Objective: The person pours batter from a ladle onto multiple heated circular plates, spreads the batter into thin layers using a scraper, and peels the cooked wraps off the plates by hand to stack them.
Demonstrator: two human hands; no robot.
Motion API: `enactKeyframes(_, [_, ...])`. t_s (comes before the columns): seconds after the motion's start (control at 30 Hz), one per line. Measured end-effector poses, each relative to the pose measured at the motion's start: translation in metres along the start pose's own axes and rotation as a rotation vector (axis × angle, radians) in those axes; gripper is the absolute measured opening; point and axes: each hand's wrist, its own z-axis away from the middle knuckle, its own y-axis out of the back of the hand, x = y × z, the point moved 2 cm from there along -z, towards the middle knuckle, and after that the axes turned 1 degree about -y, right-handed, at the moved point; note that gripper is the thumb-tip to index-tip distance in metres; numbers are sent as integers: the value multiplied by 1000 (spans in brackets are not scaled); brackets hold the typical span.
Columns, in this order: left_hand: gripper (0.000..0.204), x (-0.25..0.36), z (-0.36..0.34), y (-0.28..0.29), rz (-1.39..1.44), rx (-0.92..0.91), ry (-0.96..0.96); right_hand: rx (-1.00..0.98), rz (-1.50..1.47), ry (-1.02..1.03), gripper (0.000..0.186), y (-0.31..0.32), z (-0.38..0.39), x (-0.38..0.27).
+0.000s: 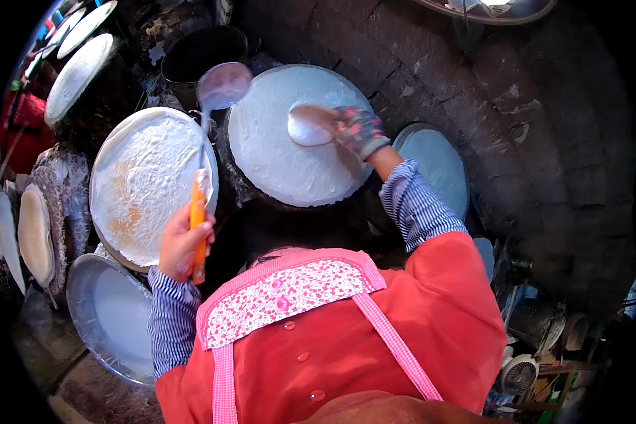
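Observation:
My left hand (186,240), bare, is closed round the orange handle of a ladle (224,86). The ladle's bowl, coated with white liquid, is slightly blurred beside the left rim of a round pan surface covered with white batter (283,159). Over that batter is my right hand (360,132), in a dark patterned glove. Its fingers are closed on a brown rounded tool (312,115), smeared by motion. Just under the tool lies a thicker white pool of batter (309,133). Partly behind the ladle's shaft, a rough white flatbread (148,187) with tan patches covers another round surface.
A metal basin of white liquid (113,311) stands at lower left. A dark pot (203,56) is behind the ladle. Pale round sheets (81,78) lean at far left. Another round white surface (434,166) sits right of my forearm. Brick paving (502,120) spreads beyond.

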Motion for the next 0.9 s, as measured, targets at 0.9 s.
enactKeyframes(0.9, [35, 28, -32, -105, 483, -328, 256, 377, -115, 696, 24, 103, -26, -111])
